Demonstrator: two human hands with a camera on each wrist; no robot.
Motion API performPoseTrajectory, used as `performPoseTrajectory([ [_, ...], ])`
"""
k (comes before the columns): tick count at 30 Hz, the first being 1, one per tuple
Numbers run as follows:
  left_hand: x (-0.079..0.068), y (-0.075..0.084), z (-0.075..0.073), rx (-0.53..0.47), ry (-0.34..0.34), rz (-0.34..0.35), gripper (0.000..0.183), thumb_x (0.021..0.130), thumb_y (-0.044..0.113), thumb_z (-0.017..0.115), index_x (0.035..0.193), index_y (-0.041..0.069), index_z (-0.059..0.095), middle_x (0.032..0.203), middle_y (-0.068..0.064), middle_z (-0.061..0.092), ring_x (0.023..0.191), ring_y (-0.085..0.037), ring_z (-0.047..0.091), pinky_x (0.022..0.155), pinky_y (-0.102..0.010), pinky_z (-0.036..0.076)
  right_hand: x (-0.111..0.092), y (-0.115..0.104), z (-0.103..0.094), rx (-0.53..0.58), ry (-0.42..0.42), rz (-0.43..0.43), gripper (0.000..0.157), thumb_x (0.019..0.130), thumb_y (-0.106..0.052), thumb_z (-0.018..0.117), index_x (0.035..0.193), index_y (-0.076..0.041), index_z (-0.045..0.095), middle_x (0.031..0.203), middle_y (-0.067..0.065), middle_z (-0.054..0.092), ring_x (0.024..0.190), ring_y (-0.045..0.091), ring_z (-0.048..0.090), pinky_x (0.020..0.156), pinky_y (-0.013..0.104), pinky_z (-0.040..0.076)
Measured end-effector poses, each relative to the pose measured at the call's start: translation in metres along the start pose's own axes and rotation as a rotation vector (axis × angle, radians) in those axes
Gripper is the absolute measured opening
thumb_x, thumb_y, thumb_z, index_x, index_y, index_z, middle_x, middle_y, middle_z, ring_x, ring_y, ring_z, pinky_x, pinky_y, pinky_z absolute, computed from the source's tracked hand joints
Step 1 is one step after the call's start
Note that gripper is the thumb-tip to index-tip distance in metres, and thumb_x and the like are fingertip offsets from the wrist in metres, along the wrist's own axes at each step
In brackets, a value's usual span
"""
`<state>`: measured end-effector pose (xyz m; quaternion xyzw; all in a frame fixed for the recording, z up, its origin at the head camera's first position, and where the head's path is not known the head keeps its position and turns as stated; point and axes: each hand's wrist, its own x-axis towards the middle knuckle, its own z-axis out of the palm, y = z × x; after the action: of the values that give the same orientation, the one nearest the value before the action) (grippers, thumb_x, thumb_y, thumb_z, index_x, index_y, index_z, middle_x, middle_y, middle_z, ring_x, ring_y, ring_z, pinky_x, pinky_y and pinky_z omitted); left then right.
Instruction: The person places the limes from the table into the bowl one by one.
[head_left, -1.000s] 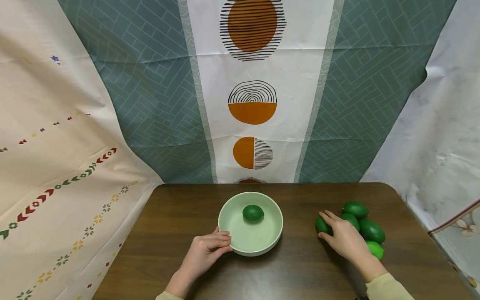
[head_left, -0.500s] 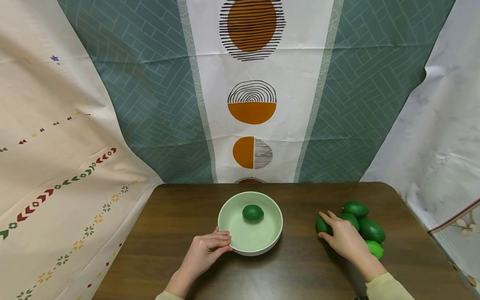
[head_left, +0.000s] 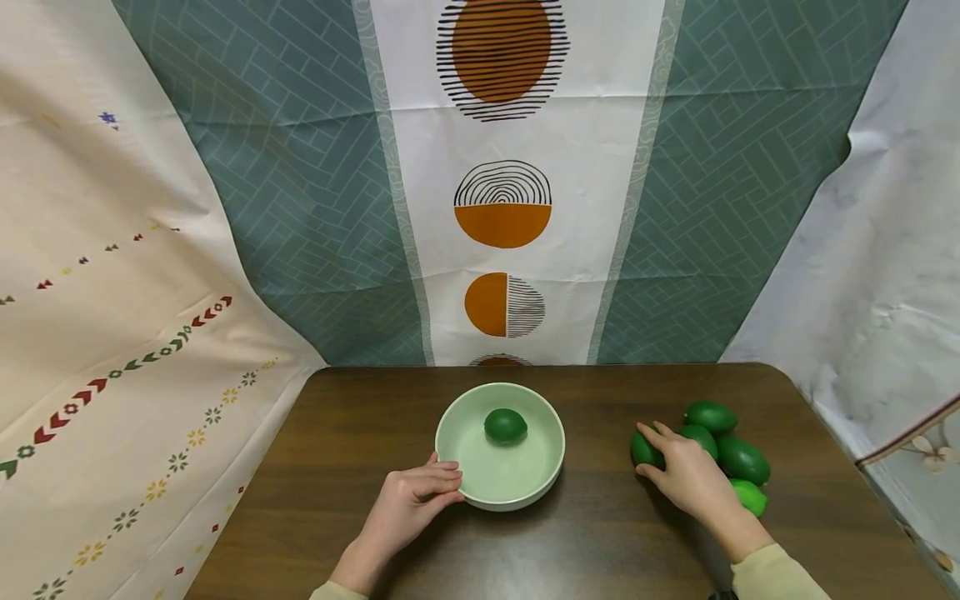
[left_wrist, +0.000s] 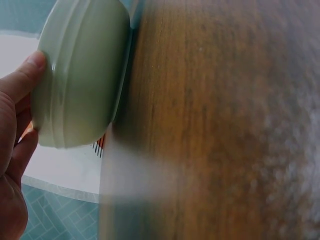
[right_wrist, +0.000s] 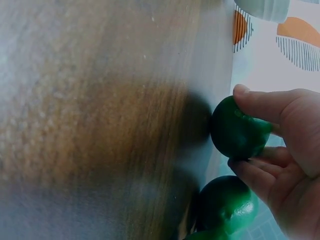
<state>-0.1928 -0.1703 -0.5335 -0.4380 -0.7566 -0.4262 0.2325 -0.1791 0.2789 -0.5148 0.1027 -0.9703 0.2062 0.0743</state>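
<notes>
A pale green bowl [head_left: 480, 479] stands on the table with one dark green lime [head_left: 506, 426] inside. My left hand [head_left: 408, 504] holds the bowl's rim at its near left side; in the left wrist view the thumb [left_wrist: 30, 70] lies against the bowl's outer wall. Off to the right, my right hand [head_left: 686, 471] grips another dark green lime [right_wrist: 237, 130] between thumb and fingers, low at the tabletop. Beside and partly beneath that hand sit several more limes [head_left: 742, 461], one of them a brighter green lime [head_left: 750, 497].
The brown wooden table [head_left: 570, 550] carries everything. Behind it hangs a teal and white cloth [head_left: 570, 208] with orange circles. A cream patterned cloth [head_left: 150, 333] drapes along the left, and a whitish cloth [head_left: 862, 317] along the right.
</notes>
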Motion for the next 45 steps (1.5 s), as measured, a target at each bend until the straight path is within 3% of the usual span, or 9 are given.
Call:
performPoseTrajectory([
  [11, -0.0003, 0.0007, -0.0003, -0.016, 0.006, 0.0, 0.024, 0.075, -0.008, 0.093, 0.097, -0.002, 0.085, 0.098, -0.015, 0.081, 0.097, -0.033, 0.08, 0.114, -0.036, 0.05, 0.0, 0.0006, 0.0006, 0.002, -0.007, 0.007, 0.071, 0.089, -0.022, 0.09, 0.148, 0.003, 0.06, 0.146, 0.039, 0.054, 0.104, 0.051, 0.072, 0.081, 0.06, 0.066],
  [27, -0.0011, -0.0008, 0.0002, -0.013, 0.006, 0.004, 0.024, 0.075, -0.007, 0.093, 0.098, 0.0, 0.085, 0.099, -0.013, 0.082, 0.098, -0.032, 0.08, 0.113, -0.038, 0.051, -0.0009, 0.0004, 0.0008, 0.036, -0.031, 0.008, 0.071, 0.09, -0.018, 0.089, 0.149, 0.005, 0.058, 0.148, 0.042, 0.051, 0.086, 0.039, 0.077, 0.068, 0.046, 0.067],
  [45, -0.0008, -0.0001, 0.0003, -0.018, 0.002, -0.004, 0.023, 0.076, -0.007, 0.092, 0.097, -0.001, 0.085, 0.098, -0.014, 0.081, 0.098, -0.031, 0.08, 0.113, -0.037, 0.051, -0.0021, 0.0002, 0.0017, 0.026, 0.008, -0.004, 0.069, 0.087, -0.017, 0.091, 0.146, 0.003, 0.062, 0.146, 0.038, 0.055, 0.093, 0.042, 0.077, 0.073, 0.05, 0.068],
])
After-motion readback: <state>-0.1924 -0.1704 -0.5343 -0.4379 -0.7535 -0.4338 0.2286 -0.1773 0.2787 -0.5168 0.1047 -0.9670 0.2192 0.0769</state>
